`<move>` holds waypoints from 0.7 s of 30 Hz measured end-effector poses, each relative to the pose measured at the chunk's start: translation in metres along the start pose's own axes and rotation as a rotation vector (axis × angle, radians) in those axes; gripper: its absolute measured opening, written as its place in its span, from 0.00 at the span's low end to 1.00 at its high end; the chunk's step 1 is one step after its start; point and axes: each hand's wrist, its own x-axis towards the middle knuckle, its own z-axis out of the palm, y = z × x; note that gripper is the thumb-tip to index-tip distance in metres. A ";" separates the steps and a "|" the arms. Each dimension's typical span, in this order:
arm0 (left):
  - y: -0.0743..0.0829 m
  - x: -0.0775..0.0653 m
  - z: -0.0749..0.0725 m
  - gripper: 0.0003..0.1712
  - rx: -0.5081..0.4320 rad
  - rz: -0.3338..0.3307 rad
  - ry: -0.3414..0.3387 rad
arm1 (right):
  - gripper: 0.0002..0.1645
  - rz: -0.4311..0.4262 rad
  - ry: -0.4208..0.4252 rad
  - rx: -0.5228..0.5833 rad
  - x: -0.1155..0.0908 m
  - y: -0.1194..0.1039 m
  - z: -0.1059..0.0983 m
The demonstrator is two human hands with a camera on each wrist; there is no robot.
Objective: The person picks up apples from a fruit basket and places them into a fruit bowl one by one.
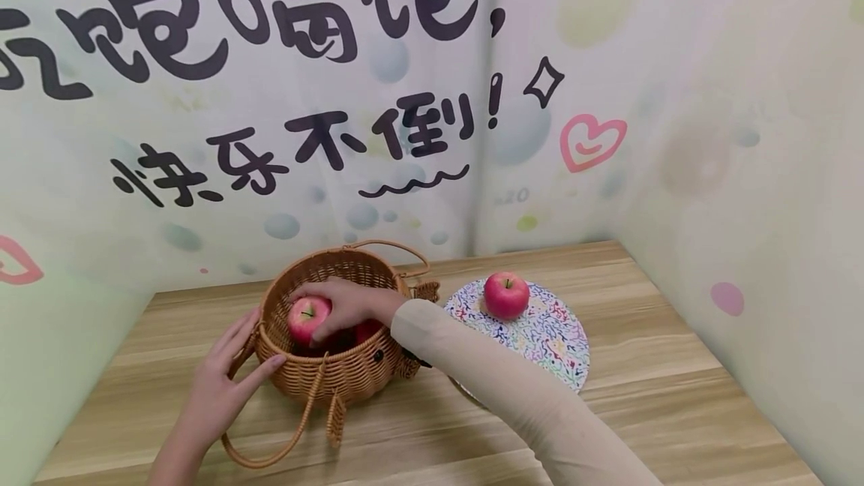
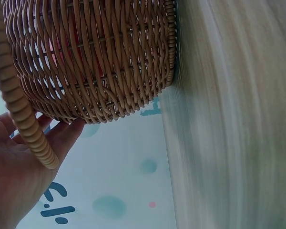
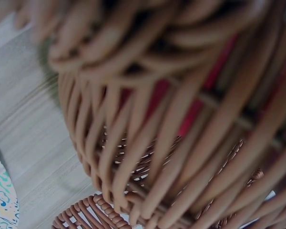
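A round wicker basket (image 1: 351,377) with looped handles stands on the wooden table. My right hand (image 1: 347,307) reaches inside it and grips a red apple (image 1: 307,321), thumb on the near side and fingers over the far side. Beneath that wrist, more red shows in the basket, partly hidden. At the basket's left side, my left hand (image 1: 219,385) rests against the wall with fingers spread and the thumb at the rim. In the left wrist view, straight fingers touch the weave behind a wicker handle (image 2: 21,105). The right wrist view shows mostly blurred basket weave (image 3: 148,167).
To the right lies a round plate (image 1: 556,336) with a multicoloured squiggle pattern, partly under my right sleeve. Another red apple (image 1: 506,295) sits on its far part. A printed wall sheet (image 1: 432,223) with dark lettering rises behind the wooden table (image 1: 648,343).
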 end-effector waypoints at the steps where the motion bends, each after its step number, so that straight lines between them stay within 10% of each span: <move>1: 0.000 0.000 0.000 0.44 0.001 -0.002 -0.001 | 0.46 0.000 0.001 0.000 0.000 0.000 0.000; 21: -0.001 0.000 0.000 0.45 0.015 -0.009 -0.002 | 0.44 0.003 0.031 0.041 0.000 -0.004 0.000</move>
